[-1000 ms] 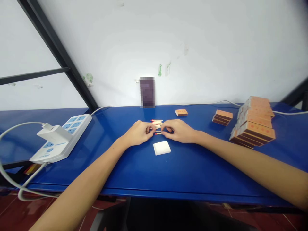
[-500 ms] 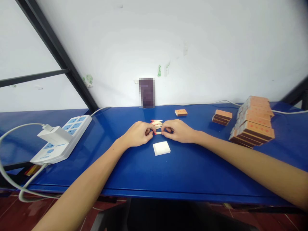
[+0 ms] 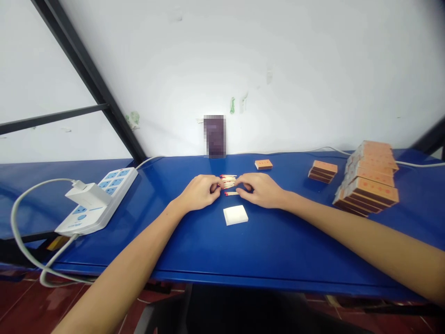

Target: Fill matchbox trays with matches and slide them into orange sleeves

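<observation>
A small pile of red-headed matches (image 3: 228, 181) lies on the blue table between my two hands, heads to the left. Nearer to me, a few matches (image 3: 232, 193) form a separate short row. My left hand (image 3: 203, 192) is curled, its thumb and forefinger close together at the match heads; what they pinch, if anything, is hidden. At the plain ends, my right hand (image 3: 260, 190) has its thumb and forefinger apart, the thumb by the separate row and the forefinger by the pile. A small white rectangular piece (image 3: 235, 215), like a matchbox tray, lies just in front of the hands.
One matchbox (image 3: 263, 164) lies behind my right hand. Further right are a short stack of matchboxes (image 3: 323, 171) and a large stack (image 3: 373, 178). A white power strip (image 3: 120, 192) with a plugged-in charger (image 3: 92, 197) stands left. A blurred dark rectangle (image 3: 215, 137) leans on the wall.
My right thumb and forefinger have spread apart from their pinch at the ends of the near matches. My left hand has barely moved. The whole view has shifted slightly.
</observation>
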Demonstrator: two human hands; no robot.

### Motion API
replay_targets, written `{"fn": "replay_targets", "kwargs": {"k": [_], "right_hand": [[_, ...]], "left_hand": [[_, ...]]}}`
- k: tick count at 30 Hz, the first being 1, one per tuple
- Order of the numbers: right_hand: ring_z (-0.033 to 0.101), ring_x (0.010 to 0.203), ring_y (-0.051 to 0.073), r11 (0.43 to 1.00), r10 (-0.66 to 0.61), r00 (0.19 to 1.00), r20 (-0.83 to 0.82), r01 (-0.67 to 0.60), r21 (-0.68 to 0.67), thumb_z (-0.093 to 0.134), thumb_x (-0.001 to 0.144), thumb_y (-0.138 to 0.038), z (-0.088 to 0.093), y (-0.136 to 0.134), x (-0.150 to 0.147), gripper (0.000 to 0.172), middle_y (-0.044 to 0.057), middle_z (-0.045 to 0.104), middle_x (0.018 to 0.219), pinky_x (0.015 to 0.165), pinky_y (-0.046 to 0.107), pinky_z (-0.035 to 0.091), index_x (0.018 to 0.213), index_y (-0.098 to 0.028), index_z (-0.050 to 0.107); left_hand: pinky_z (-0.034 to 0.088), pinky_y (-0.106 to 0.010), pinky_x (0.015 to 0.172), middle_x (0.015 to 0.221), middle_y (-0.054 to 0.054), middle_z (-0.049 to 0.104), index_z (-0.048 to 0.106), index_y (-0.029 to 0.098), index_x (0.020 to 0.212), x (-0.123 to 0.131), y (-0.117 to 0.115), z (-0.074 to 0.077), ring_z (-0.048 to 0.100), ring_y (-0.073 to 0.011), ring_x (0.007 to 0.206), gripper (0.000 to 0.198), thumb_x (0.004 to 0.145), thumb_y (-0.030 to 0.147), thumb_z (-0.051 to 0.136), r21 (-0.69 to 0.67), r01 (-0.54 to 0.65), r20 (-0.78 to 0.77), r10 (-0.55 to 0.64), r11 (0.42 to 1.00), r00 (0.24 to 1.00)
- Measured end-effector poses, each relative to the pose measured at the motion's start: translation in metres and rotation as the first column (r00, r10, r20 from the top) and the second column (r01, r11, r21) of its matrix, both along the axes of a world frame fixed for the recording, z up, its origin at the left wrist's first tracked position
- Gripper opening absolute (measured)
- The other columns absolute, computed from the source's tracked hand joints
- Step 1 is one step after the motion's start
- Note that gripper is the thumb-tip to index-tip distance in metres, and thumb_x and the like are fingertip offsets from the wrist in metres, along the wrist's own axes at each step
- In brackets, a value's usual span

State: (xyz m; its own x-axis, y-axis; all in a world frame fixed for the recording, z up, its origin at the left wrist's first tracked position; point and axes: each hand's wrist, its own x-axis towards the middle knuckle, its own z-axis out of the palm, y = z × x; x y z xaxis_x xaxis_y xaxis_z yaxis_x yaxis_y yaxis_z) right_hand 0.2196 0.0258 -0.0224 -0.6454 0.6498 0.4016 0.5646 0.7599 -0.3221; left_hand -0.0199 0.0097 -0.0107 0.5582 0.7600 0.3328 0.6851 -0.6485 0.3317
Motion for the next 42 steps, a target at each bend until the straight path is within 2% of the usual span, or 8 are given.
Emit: {"fn": "replay_targets", "kwargs": {"k": [2, 6, 10, 17, 23, 29, 36, 42], "right_hand": [[0.046, 0.061, 0.012, 0.999, -0.038, 0.999, -0.006, 0.038, 0.029, 0.058, 0.086, -0.023, 0.0, -0.0009, -0.0003, 0.021, -0.001, 0.057, 0.069, 0.062, 0.025, 0.03, 0.102, -0.017, 0.071], [0.048, 0.063, 0.012, 0.999, -0.039, 0.999, 0.01, 0.038, 0.024, 0.056, 0.086, -0.021, 0.0011, -0.0013, -0.0005, 0.024, 0.0, 0.059, 0.071, 0.063, 0.025, 0.031, 0.103, -0.018, 0.073], [0.048, 0.063, 0.012, 1.0, 0.006, 0.999, 0.038, -0.005, -0.018, 0.056, 0.087, -0.02, 0.0031, -0.0014, -0.0008, 0.024, 0.001, 0.059, 0.073, 0.063, 0.026, 0.031, 0.1, -0.019, 0.075], [0.048, 0.063, 0.012, 0.999, 0.02, 0.999, 0.04, -0.018, -0.041, 0.055, 0.088, -0.02, 0.003, -0.0007, -0.0011, 0.026, 0.001, 0.06, 0.073, 0.062, 0.026, 0.03, 0.105, -0.019, 0.075], [0.048, 0.063, 0.012, 0.995, 0.084, 0.996, 0.043, -0.082, -0.056, 0.055, 0.089, -0.02, 0.0017, 0.0017, -0.0007, 0.027, 0.001, 0.061, 0.073, 0.063, 0.026, 0.031, 0.107, -0.018, 0.074], [0.049, 0.063, 0.012, 0.995, 0.098, 0.994, 0.038, -0.096, -0.038, 0.054, 0.089, -0.021, 0.0009, 0.0023, -0.0012, 0.027, 0.002, 0.064, 0.076, 0.064, 0.026, 0.033, 0.106, -0.018, 0.074], [0.058, 0.07, 0.015, 0.993, 0.116, 0.993, 0.021, -0.116, -0.007, 0.054, 0.089, -0.019, -0.002, 0.0021, -0.0007, 0.026, 0.004, 0.072, 0.085, 0.067, 0.027, 0.037, 0.105, -0.019, 0.074], [0.062, 0.071, 0.016, 0.996, 0.069, 0.998, 0.006, -0.069, 0.056, 0.052, 0.089, -0.019, -0.0038, 0.0011, -0.0011, 0.027, 0.005, 0.075, 0.089, 0.068, 0.027, 0.038, 0.104, -0.019, 0.075]], "left_hand": [[0.036, -0.023, 0.058, 0.064, 0.002, 0.056, 0.069, 0.017, 0.086, -0.0009, 0.0011, -0.0012, 0.047, -0.0103, 0.057, 0.016, 0.081, 0.013, 0.054, 0.001, -0.006, -0.002, 0.006, 1.0, 1.0], [0.035, -0.023, 0.057, 0.062, 0.003, 0.056, 0.069, 0.017, 0.086, -0.0022, 0.0026, -0.0028, 0.046, -0.0101, 0.055, 0.015, 0.083, 0.015, 0.055, -0.01, -0.006, -0.001, 0.006, 1.0, 1.0], [0.035, -0.023, 0.057, 0.063, 0.003, 0.057, 0.07, 0.017, 0.087, -0.0026, 0.003, -0.0036, 0.046, -0.01, 0.055, 0.015, 0.084, 0.016, 0.055, -0.016, 0.001, 0.001, -0.001, 1.0, 1.0], [0.036, -0.023, 0.058, 0.064, 0.002, 0.058, 0.07, 0.017, 0.087, -0.0003, 0.0016, -0.0028, 0.047, -0.0104, 0.055, 0.015, 0.085, 0.017, 0.055, -0.027, 0.007, 0.001, -0.007, 1.0, 1.0], [0.034, -0.024, 0.057, 0.062, 0.003, 0.057, 0.071, 0.018, 0.087, 0.0016, 0.0001, 0.0, 0.047, -0.0105, 0.054, 0.016, 0.086, 0.017, 0.055, -0.02, 0.003, -0.023, -0.003, 1.0, 1.0], [0.032, -0.023, 0.057, 0.064, 0.003, 0.059, 0.071, 0.019, 0.095, -0.0001, 0.002, -0.0017, 0.047, -0.0102, 0.054, 0.019, 0.089, 0.019, 0.053, -0.046, 0.02, -0.04, -0.022, 0.999, 0.999], [0.032, -0.023, 0.056, 0.064, 0.003, 0.059, 0.07, 0.018, 0.095, -0.0006, 0.0018, -0.002, 0.048, -0.0106, 0.054, 0.019, 0.092, 0.023, 0.052, -0.067, 0.025, -0.04, -0.028, 0.997, 0.999], [0.031, -0.024, 0.056, 0.064, 0.003, 0.059, 0.07, 0.018, 0.099, 0.0003, 0.0013, -0.0018, 0.047, -0.0104, 0.053, 0.02, 0.094, 0.025, 0.052, -0.058, 0.027, -0.044, -0.03, 0.998, 0.999]]}}
